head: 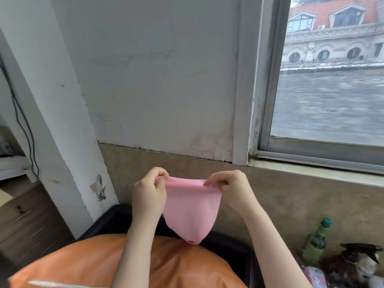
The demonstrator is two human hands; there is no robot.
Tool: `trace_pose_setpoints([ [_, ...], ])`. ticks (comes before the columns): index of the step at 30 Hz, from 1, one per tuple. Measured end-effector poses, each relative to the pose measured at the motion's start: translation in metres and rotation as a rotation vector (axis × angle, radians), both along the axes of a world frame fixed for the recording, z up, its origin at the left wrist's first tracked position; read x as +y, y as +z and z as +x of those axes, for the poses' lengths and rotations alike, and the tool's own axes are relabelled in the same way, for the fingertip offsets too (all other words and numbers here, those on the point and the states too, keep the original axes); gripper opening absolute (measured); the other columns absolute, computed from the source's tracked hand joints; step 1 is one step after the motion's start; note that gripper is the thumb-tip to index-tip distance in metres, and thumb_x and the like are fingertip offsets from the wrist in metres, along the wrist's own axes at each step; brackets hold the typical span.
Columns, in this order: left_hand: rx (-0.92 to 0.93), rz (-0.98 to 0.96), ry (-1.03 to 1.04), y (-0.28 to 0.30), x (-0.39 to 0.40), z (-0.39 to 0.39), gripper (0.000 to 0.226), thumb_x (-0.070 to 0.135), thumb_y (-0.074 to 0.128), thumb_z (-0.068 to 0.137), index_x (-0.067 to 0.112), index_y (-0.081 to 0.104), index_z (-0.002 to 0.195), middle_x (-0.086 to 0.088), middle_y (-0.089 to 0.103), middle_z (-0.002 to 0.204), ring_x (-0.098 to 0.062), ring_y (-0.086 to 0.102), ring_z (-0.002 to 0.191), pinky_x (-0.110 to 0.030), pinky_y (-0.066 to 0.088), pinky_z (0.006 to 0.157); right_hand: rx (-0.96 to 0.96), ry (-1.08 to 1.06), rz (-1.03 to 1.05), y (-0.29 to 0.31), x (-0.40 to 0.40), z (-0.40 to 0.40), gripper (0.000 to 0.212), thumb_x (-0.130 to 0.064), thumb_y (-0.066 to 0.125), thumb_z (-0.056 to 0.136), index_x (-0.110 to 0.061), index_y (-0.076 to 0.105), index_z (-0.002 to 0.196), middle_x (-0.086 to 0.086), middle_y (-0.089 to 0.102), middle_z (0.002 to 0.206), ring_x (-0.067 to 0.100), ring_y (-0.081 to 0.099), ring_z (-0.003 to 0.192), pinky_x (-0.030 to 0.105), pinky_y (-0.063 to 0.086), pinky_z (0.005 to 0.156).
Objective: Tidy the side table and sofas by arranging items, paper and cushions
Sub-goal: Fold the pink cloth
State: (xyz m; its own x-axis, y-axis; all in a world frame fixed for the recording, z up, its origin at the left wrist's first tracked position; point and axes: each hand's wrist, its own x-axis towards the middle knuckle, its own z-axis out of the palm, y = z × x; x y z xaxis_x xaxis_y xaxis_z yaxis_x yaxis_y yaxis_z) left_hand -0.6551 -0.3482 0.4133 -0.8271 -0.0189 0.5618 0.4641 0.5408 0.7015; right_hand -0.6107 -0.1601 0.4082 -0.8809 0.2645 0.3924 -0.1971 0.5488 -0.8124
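- Left hand (150, 194): fingers curled, thumb and fingertips pinching the left upper corner of the pink cloth (191, 210).
- Right hand (230, 189): fingers curled likewise, pinching the right upper corner of the same cloth.
- Pink cloth: held in the air between both hands, in front of the wall (158, 80). The top edge runs roughly level from left to right, stretched taut between the two grips. The body hangs downward and narrows to a rounded point at the bottom, so the long axis is near vertical, point down.
- The cloth's lower tip hangs over the far edge of the orange cushion (133, 265); whether it touches cannot be told.
- Orange cushion: lies on the black sofa (232, 244), under both forearms.
- Right of the sofa, at the lower right: a green bottle (316, 240) stands upright with a green cap; a dark spray bottle (359, 256) sits just beside it, nozzle pointing right.
- Window (328, 80): upper right, above a stone sill (311, 169).
- Wooden drawer unit (27, 221): far left, behind a white pillar (52, 121).
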Motion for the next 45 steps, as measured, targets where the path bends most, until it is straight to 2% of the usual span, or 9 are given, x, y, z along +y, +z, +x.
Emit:
trace_pose_setpoints([
  [3, 0.015, -0.072, -0.031, -0.003, -0.004, -0.004, 0.019, 0.002, 0.054, 0.091, 0.012, 0.066, 0.081, 0.008, 0.060, 0.070, -0.021, 0.053, 0.070, -0.022, 0.031, 0.060, -0.048, 0.057, 0.112, 0.004, 0.002, 0.003, 0.046, 0.017, 0.043, 0.078, -0.014, 0.077, 0.077, -0.008, 0.068, 0.082, 0.011, 0.064, 0.084, 0.008, 0.045, 0.074],
  [8, -0.101, -0.020, -0.211, 0.004, -0.010, -0.007, 0.040, 0.002, 0.048, 0.094, 0.031, 0.060, 0.070, 0.020, 0.064, 0.083, 0.004, 0.055, 0.083, -0.001, 0.035, 0.066, -0.050, 0.151, 0.085, 0.007, 0.005, 0.007, 0.031, 0.005, 0.064, 0.078, -0.024, 0.073, 0.075, -0.013, 0.068, 0.080, 0.003, 0.061, 0.082, 0.014, 0.045, 0.076],
  [12, -0.092, 0.016, -0.192, 0.005, -0.010, -0.006, 0.037, 0.002, 0.048, 0.093, 0.029, 0.059, 0.070, 0.012, 0.062, 0.078, 0.000, 0.052, 0.069, -0.006, 0.035, 0.059, -0.053, 0.149, 0.130, 0.012, 0.002, 0.009, 0.036, -0.002, 0.080, 0.063, -0.029, 0.062, 0.077, -0.016, 0.060, 0.082, -0.001, 0.055, 0.078, 0.008, 0.040, 0.070],
  [18, -0.212, 0.184, -0.278, 0.004, -0.010, -0.004, 0.022, 0.005, 0.053, 0.093, 0.023, 0.058, 0.081, 0.003, 0.052, 0.063, -0.002, 0.043, 0.051, -0.015, 0.033, 0.051, 0.131, 0.058, 0.227, 0.008, -0.004, 0.005, 0.030, 0.014, 0.065, 0.068, -0.013, 0.059, 0.079, -0.023, 0.053, 0.072, 0.008, 0.050, 0.084, 0.009, 0.036, 0.070],
  [24, -0.361, 0.262, -0.338, 0.004, -0.019, -0.002, 0.032, 0.005, 0.052, 0.094, 0.022, 0.069, 0.074, 0.014, 0.067, 0.071, 0.002, 0.056, 0.068, -0.022, 0.041, 0.072, 0.121, 0.061, 0.252, 0.010, -0.003, 0.003, 0.015, 0.002, 0.072, 0.072, -0.009, 0.069, 0.082, -0.025, 0.051, 0.065, 0.011, 0.047, 0.078, 0.007, 0.035, 0.069],
  [28, -0.443, 0.207, -0.378, 0.004, -0.021, 0.003, 0.009, 0.014, 0.069, 0.084, 0.022, 0.072, 0.081, 0.008, 0.071, 0.081, -0.006, 0.060, 0.080, -0.022, 0.044, 0.074, 0.120, 0.037, 0.184, 0.005, 0.000, 0.004, 0.016, 0.001, 0.072, 0.073, -0.012, 0.072, 0.083, -0.024, 0.054, 0.069, 0.006, 0.050, 0.081, 0.006, 0.036, 0.070],
  [36, -0.261, 0.140, -0.224, -0.002, -0.013, -0.002, 0.022, 0.005, 0.069, 0.082, 0.024, 0.070, 0.071, 0.007, 0.068, 0.080, 0.007, 0.057, 0.070, -0.004, 0.041, 0.061, 0.052, 0.106, -0.024, 0.002, 0.008, 0.001, 0.044, 0.008, 0.071, 0.071, -0.035, 0.063, 0.071, -0.018, 0.066, 0.074, 0.006, 0.061, 0.078, 0.019, 0.049, 0.074],
  [39, -0.203, 0.181, -0.195, -0.002, -0.009, -0.004, 0.028, 0.003, 0.070, 0.081, 0.028, 0.068, 0.069, 0.010, 0.063, 0.093, 0.007, 0.057, 0.082, -0.001, 0.039, 0.066, 0.027, 0.094, -0.030, 0.006, 0.008, 0.001, 0.043, 0.007, 0.071, 0.070, -0.035, 0.062, 0.070, -0.014, 0.065, 0.076, 0.007, 0.060, 0.076, 0.009, 0.043, 0.067],
  [45, -0.219, 0.201, -0.156, -0.003, -0.004, -0.004, 0.024, 0.008, 0.066, 0.084, 0.029, 0.065, 0.071, 0.015, 0.067, 0.067, 0.007, 0.057, 0.065, -0.009, 0.042, 0.059, -0.068, 0.138, -0.056, 0.004, 0.002, 0.002, 0.041, 0.000, 0.078, 0.066, -0.037, 0.062, 0.075, -0.012, 0.064, 0.079, -0.003, 0.053, 0.071, 0.006, 0.038, 0.062],
])
